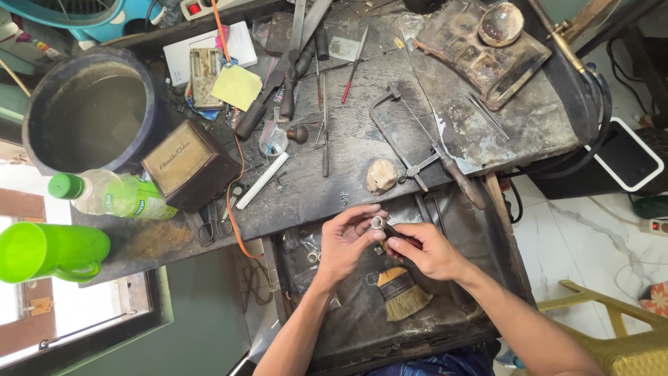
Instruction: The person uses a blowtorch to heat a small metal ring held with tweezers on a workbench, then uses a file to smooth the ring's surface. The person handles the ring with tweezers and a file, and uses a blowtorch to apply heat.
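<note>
the left hand (346,240) pinches a small silver ring (377,223), the right hand (426,251) grips a thin tool (398,235) at its 4 o'clock, above a brush (402,294).

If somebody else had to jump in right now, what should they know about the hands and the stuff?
Left hand: pinches a small silver ring at its fingertips, over the open drawer.
Right hand: grip on a thin dark tool, its tip at the ring.
Nearby: a brush lies in the drawer; a jeweller's saw and a pale stone-like lump rest on the bench.
Done or left: cannot tell.
</note>
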